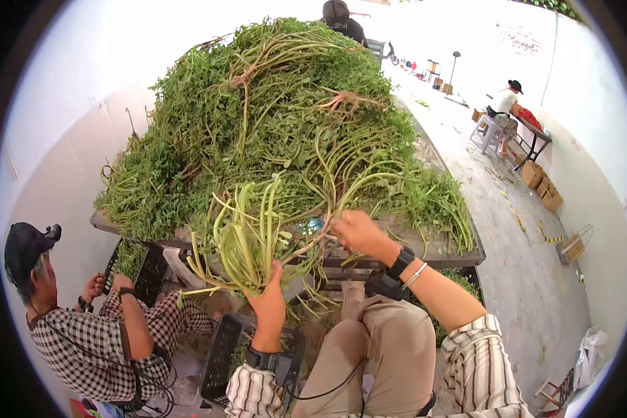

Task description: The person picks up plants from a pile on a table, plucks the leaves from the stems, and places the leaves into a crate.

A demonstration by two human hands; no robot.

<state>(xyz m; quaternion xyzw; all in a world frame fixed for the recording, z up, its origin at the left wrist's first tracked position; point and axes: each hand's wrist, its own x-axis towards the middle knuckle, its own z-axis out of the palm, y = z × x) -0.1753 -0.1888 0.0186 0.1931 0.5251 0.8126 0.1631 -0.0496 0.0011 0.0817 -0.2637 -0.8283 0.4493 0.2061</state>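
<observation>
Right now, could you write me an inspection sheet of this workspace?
Surface: table, piled high with leafy greens.
Job's things: bunch of pale stems, held upright near the table's front edge.
Clutter: stray stems below; black crate by the left leg.
Hands: left hand grips the bunch low; right hand has its fingers closed around stems.
Cables: thin dark cable across the lap.
Surroundings: seated co-worker in checks at left; another person at far right; cardboard boxes.
</observation>
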